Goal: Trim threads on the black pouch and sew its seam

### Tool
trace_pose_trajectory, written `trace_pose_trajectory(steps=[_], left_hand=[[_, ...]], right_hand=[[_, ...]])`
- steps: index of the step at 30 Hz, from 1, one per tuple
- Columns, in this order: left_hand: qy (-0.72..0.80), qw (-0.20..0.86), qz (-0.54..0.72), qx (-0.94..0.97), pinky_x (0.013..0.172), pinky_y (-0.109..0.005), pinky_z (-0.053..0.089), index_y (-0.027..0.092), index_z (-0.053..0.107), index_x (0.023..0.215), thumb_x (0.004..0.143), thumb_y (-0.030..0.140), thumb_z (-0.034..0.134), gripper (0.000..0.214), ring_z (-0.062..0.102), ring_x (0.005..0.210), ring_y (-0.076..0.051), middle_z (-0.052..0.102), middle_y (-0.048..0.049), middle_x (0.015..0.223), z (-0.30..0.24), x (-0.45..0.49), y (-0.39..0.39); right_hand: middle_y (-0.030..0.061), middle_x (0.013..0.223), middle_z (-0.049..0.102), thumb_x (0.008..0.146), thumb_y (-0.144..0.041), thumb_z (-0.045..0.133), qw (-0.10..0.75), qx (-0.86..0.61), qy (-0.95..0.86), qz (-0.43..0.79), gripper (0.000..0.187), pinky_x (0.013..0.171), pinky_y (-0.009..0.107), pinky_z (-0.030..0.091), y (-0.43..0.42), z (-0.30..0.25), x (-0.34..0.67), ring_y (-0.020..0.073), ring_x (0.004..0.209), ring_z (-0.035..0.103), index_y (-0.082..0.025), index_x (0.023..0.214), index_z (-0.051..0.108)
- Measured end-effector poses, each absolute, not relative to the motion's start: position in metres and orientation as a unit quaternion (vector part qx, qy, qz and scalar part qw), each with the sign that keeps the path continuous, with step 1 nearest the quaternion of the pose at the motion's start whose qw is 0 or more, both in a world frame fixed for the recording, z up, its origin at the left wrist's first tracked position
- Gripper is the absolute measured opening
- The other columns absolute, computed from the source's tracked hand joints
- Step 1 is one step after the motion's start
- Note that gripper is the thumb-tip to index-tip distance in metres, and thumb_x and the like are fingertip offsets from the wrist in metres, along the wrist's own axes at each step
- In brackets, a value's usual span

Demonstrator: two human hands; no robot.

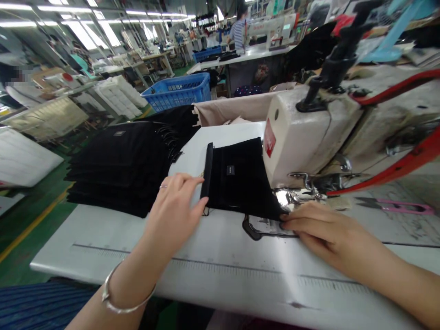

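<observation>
light: bright, from ceiling strip lamps (79,9) upper left | glare: white table (220,266) washed out at centre | edges: wide-angle bending, soft | focus: far background blurred

Green floor (41,201), bright ceiling lights (85,32)

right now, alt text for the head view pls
Two bare hands guide a black fabric piece under a white sewing machine: left hand on its left edge, right hand by the needle. A stack of black pieces lies left.

Fabric corner (275,208) under machine head (295,142)
</observation>
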State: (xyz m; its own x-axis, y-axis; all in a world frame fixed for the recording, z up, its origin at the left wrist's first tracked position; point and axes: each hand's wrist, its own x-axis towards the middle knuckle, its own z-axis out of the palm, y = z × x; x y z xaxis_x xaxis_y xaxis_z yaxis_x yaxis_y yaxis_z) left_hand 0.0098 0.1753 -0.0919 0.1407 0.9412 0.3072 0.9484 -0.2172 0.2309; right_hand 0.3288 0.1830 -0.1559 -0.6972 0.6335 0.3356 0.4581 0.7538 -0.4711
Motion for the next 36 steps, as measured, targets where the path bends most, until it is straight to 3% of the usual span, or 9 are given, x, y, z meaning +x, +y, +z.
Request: trace_pose_trajectory(steps=[4, 6, 9, 14, 19, 24, 29, 36], left_hand=[[-0.367, -0.025, -0.141, -0.919, 0.098, -0.038, 0.048, 0.015, 0.062, 0.110, 0.094, 0.016, 0.055, 0.018, 0.056, 0.110, -0.023, 0.063, -0.0072, 0.113, -0.083, 0.063, 0.170], [-0.305, -0.024, -0.136, -0.942, 0.096, -0.037, 0.050, 0.012, 0.063, 0.108, 0.094, 0.019, 0.056, 0.016, 0.058, 0.108, -0.022, 0.065, -0.0077, 0.110, -0.093, 0.086, 0.178], [-0.310, -0.038, -0.181, -0.933, 0.092, -0.036, 0.052, 0.014, 0.064, 0.104, 0.094, 0.018, 0.057, 0.013, 0.062, 0.098, -0.019, 0.068, -0.0058, 0.102, -0.117, 0.101, 0.195], [-0.337, -0.120, -0.273, -0.893, 0.084, -0.032, 0.054, 0.017, 0.068, 0.101, 0.093, 0.016, 0.059, 0.012, 0.064, 0.089, -0.016, 0.071, -0.0029, 0.093, -0.137, 0.093, 0.208], [-0.316, -0.123, -0.263, -0.903, 0.080, -0.032, 0.053, 0.018, 0.070, 0.101, 0.093, 0.015, 0.058, 0.014, 0.062, 0.086, -0.016, 0.069, -0.0035, 0.091, -0.136, 0.092, 0.200], [-0.294, -0.097, -0.256, -0.916, 0.087, -0.033, 0.052, 0.015, 0.068, 0.102, 0.092, 0.007, 0.056, 0.018, 0.061, 0.092, -0.017, 0.068, -0.0053, 0.098, -0.135, 0.095, 0.196], [-0.296, -0.103, -0.250, -0.916, 0.091, -0.033, 0.051, 0.016, 0.066, 0.105, 0.090, 0.003, 0.055, 0.023, 0.061, 0.095, -0.016, 0.068, -0.0045, 0.102, -0.135, 0.093, 0.195], [-0.289, -0.118, -0.274, -0.909, 0.089, -0.029, 0.052, 0.017, 0.067, 0.098, 0.092, 0.009, 0.059, 0.013, 0.065, 0.091, -0.014, 0.072, -0.0018, 0.097, -0.138, 0.093, 0.199]], right_hand=[[0.0040, 0.098, 0.069, 0.094, -0.015, 0.045, 0.264, -0.348, -0.877, 0.200, 0.019, 0.078, 0.033, 0.053, 0.185, -0.148, 0.324, 0.0178, 0.090, 0.067, -0.022, 0.103, 0.061], [0.0033, 0.091, 0.068, 0.093, -0.016, 0.046, 0.258, -0.376, -0.866, 0.205, 0.014, 0.071, 0.031, 0.051, 0.186, -0.144, 0.321, 0.0173, 0.082, 0.066, -0.021, 0.097, 0.059], [0.0009, 0.088, 0.068, 0.090, -0.013, 0.049, 0.252, -0.394, -0.855, 0.223, 0.013, 0.067, 0.028, 0.047, 0.187, -0.141, 0.320, 0.0154, 0.075, 0.065, -0.021, 0.094, 0.058], [-0.0010, 0.090, 0.067, 0.088, -0.009, 0.051, 0.254, -0.402, -0.844, 0.250, 0.022, 0.070, 0.026, 0.043, 0.186, -0.146, 0.324, 0.0145, 0.082, 0.064, -0.025, 0.099, 0.062], [0.0002, 0.084, 0.064, 0.087, -0.005, 0.049, 0.244, -0.344, -0.878, 0.226, 0.021, 0.070, 0.029, 0.040, 0.182, -0.151, 0.328, 0.0170, 0.080, 0.059, -0.021, 0.096, 0.059], [0.0043, 0.092, 0.065, 0.090, -0.006, 0.046, 0.225, -0.308, -0.899, 0.215, 0.019, 0.075, 0.034, 0.041, 0.177, -0.148, 0.329, 0.0208, 0.087, 0.057, -0.018, 0.094, 0.059], [0.0010, 0.079, 0.061, 0.088, -0.006, 0.046, 0.245, -0.328, -0.882, 0.232, 0.018, 0.071, 0.033, 0.040, 0.177, -0.142, 0.331, 0.0185, 0.078, 0.053, -0.019, 0.088, 0.059], [0.0072, 0.104, 0.067, 0.089, -0.006, 0.046, 0.269, -0.302, -0.902, 0.154, 0.026, 0.085, 0.039, 0.046, 0.182, -0.145, 0.331, 0.0224, 0.094, 0.057, -0.016, 0.102, 0.065]])
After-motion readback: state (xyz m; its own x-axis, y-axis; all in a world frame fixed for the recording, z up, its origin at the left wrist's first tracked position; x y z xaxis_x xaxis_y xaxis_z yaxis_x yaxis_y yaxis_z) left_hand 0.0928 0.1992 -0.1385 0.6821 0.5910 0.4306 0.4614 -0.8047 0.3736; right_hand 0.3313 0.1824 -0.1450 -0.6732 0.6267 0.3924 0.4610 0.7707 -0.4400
